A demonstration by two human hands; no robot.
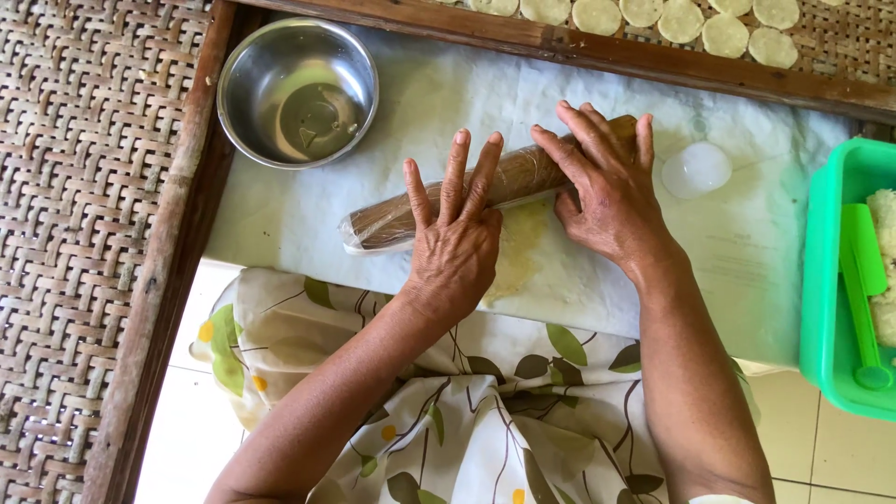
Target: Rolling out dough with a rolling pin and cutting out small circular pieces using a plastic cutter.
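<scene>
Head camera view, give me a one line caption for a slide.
Left hand and right hand press flat on a plastic-wrapped rolling pin over pale dough.

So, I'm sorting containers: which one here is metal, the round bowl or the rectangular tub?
The round shiny steel bowl at upper left is metal and looks empty; the green tub at right is plastic.

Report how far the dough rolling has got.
Done: a row of flat round discs lies on the woven tray at the top. In hand: the left hand and right hand press flat on the wrapped rolling pin over a thin dough patch on the white sheet. Left: more dough sits in the green tub.
</scene>
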